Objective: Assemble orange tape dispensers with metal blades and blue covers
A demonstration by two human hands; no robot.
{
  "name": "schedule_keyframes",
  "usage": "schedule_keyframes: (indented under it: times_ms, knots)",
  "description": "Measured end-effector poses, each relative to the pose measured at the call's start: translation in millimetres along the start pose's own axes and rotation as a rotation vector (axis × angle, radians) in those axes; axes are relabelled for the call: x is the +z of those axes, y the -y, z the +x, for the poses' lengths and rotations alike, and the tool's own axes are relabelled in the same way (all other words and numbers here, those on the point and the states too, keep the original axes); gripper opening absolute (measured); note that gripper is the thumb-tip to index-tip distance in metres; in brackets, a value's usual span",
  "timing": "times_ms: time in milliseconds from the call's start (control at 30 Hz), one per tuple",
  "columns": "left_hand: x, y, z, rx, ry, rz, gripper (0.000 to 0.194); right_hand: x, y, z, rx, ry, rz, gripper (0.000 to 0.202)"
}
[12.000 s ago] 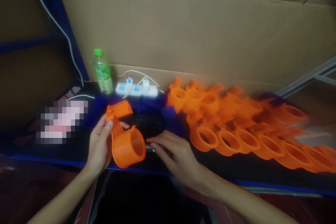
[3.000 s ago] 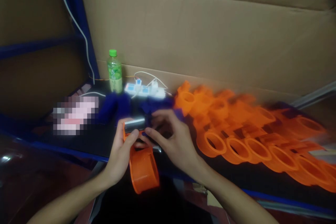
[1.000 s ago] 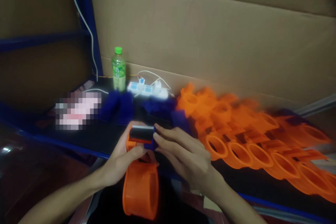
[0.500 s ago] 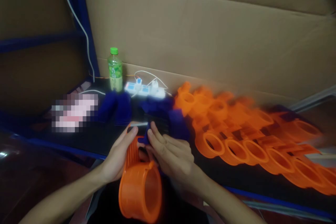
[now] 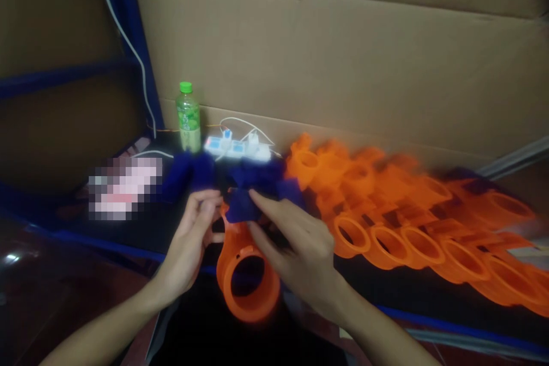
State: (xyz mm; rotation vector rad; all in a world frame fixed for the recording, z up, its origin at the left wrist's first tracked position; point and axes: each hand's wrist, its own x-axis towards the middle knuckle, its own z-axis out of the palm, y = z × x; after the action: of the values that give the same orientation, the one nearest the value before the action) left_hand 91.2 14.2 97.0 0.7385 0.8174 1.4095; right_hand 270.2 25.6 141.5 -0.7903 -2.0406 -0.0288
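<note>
An orange plastic part with a round ring (image 5: 227,291) hangs between my hands over my lap, its ring opening toward me. My left hand (image 5: 195,234) is closed on the upper left edge of its narrow end, fingers bent. A flat dark blue piece (image 5: 242,206) lies against the top of that narrow end. My right hand (image 5: 295,246) pinches the blue piece between thumb and forefinger. Whether the blue piece is fixed to the orange part I cannot tell. The tips of some fingers are hidden behind the parts.
Rows of orange ringed parts (image 5: 386,246) cover the right of the black table (image 5: 355,280). Several dark blue pieces (image 5: 257,174) lie beyond my hands. Behind them are a white power strip (image 5: 235,147) with cables and a green-capped bottle (image 5: 189,123). A cardboard wall (image 5: 334,63) closes the back.
The orange part has turned so its ring faces me more, and has risen slightly. The blue piece now shows its broad flat face. A thin whitish strip near my left thumb no longer shows.
</note>
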Motion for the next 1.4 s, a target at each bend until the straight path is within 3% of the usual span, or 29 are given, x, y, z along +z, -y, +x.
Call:
schedule_keyframes:
  times_ms: [133, 233, 300, 433, 533, 633, 733, 867, 1000, 1100, 1233, 1333, 1400]
  knots:
    - [-1.5, 4, -3, -0.001, 0.034, 0.123, 0.03, -1, 3, -2, -0.065, 0.086, -0.014, 0.041]
    - [1.5, 3, -5, -0.03, -0.001, 0.094, 0.034, -7, 3, -2, 0.04, 0.17, 0.117, 0.038]
    - [3.3, 1, -5, -0.067, 0.031, 0.03, 0.034, -13, -6, -1, 0.152, 0.173, 0.085, 0.033]
    - [3.4, -3, -2, -0.071, 0.077, -0.066, 0.026, -27, -48, -1, 0.434, 0.143, -0.455, 0.027]
    - [1.8, -3, 1, -0.088, 0.056, -0.11, 0.029, -32, -78, -3, 0.637, 0.35, -0.793, 0.039]
    - [0.8, -2, 2, -0.072, 0.033, -0.121, 0.031, -30, -92, -5, 0.724, 0.561, -0.869, 0.039]
    - [0.1, -2, 2, -0.049, 0.04, -0.12, 0.029, -27, -97, -5, 0.767, 0.655, -0.877, 0.033]
    - [-1.6, -3, 3, -0.033, 0.013, -0.153, 0.027, -26, -105, -6, 0.778, 0.685, -0.885, 0.031]
    - [-3.0, 0, 4, -0.029, 0.015, -0.17, 0.027, -30, -110, -4, 0.754, 0.596, -0.867, 0.03]
    - [-2.5, 3, 5, -0.002, 0.024, -0.149, 0.024, -32, -96, 2, 0.722, 0.41, -0.675, 0.028]
    - [-1.8, 5, 6, 0.087, 0.007, -0.088, 0.022, -28, -46, 8, 0.447, 0.2, -0.308, 0.017]
    - [-3.2, 5, 6, 0.134, -0.031, -0.027, 0.024, -21, -6, 7, 0.282, 0.184, -0.091, 0.01]
    - [-4.8, 5, 6, 0.149, -0.047, -0.014, 0.026, -18, 11, 5, 0.3, 0.254, 0.06, 0.008]
